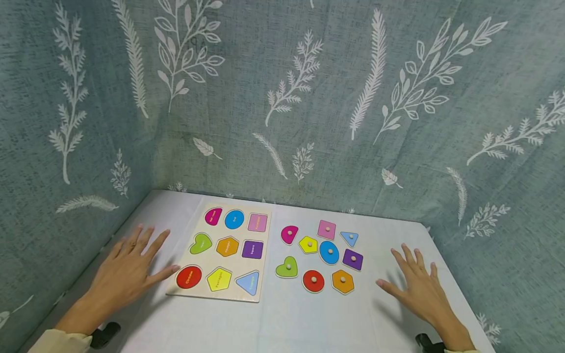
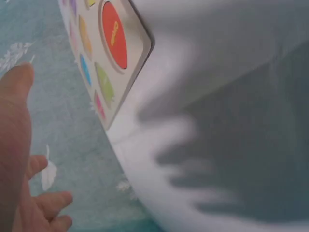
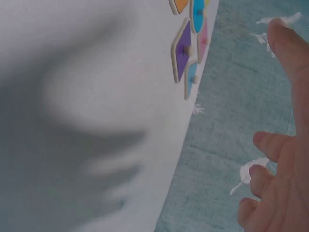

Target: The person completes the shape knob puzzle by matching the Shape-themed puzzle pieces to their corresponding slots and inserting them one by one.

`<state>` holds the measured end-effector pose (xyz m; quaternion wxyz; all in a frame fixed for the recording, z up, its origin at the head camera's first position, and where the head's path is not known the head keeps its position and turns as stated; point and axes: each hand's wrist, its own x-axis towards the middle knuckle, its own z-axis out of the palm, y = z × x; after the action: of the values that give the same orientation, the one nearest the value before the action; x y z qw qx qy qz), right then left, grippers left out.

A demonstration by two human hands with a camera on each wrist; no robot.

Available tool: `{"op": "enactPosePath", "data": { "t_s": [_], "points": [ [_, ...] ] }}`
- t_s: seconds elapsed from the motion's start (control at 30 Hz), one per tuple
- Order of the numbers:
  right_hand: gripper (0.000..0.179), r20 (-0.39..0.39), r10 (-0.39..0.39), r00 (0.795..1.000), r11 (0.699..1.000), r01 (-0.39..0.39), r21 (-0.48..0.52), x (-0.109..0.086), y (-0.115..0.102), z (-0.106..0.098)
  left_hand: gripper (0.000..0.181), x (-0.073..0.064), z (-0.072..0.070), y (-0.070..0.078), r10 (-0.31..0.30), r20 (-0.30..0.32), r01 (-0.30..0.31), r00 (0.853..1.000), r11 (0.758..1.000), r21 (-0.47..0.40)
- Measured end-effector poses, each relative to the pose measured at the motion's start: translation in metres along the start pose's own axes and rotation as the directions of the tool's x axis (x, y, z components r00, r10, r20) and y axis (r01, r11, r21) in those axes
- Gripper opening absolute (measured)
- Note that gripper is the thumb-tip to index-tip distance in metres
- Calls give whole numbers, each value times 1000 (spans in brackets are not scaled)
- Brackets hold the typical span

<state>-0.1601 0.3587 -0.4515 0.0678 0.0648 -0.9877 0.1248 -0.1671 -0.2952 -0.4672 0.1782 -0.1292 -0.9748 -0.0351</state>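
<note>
A pale wooden shape-puzzle board lies at the left of the table, printed with coloured, labelled shapes. My left hand hovers beside it, fingers spread, with the thumb tip by the red circle's corner. To the board's right lie several loose knobbed pieces, among them a green heart, a red circle, an orange hexagon and a purple square. My right hand is held out to the right of these pieces, fingers extended and holding nothing. In the wrist views, both hands cast shadows on the tabletop.
More knobbed pieces sit farther back: a magenta half round, a pink rectangle, a yellow pentagon, a blue oval and a blue triangle. Leaf-patterned cloth walls the white table behind and at the sides.
</note>
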Motion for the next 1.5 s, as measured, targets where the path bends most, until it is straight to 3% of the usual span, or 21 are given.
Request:
{"op": "enactPosePath", "data": {
  "t_s": [0.23,0.4,0.6,0.83,1.13,1.5],
  "points": [
    [94,18,66,998,997,-66,50,0,-2,7,85,3,0,9,-74,114,92,991,982,-167],
    [90,34,102,994,993,-103,54,-3,-5,13,82,1,6,13,-102,225,174,969,928,-329],
    [82,28,113,993,991,-115,63,1,-11,22,80,-3,19,15,-96,241,202,966,863,-464],
    [76,26,125,992,986,-127,108,2,-16,33,87,-7,28,17,-80,270,213,960,835,-508],
    [65,53,157,986,980,-162,113,11,-22,45,99,-9,35,20,-149,358,318,922,819,-478],
    [68,66,133,989,982,-141,128,26,-25,50,99,-10,42,21,-133,357,313,925,800,-511]
  ]
}}
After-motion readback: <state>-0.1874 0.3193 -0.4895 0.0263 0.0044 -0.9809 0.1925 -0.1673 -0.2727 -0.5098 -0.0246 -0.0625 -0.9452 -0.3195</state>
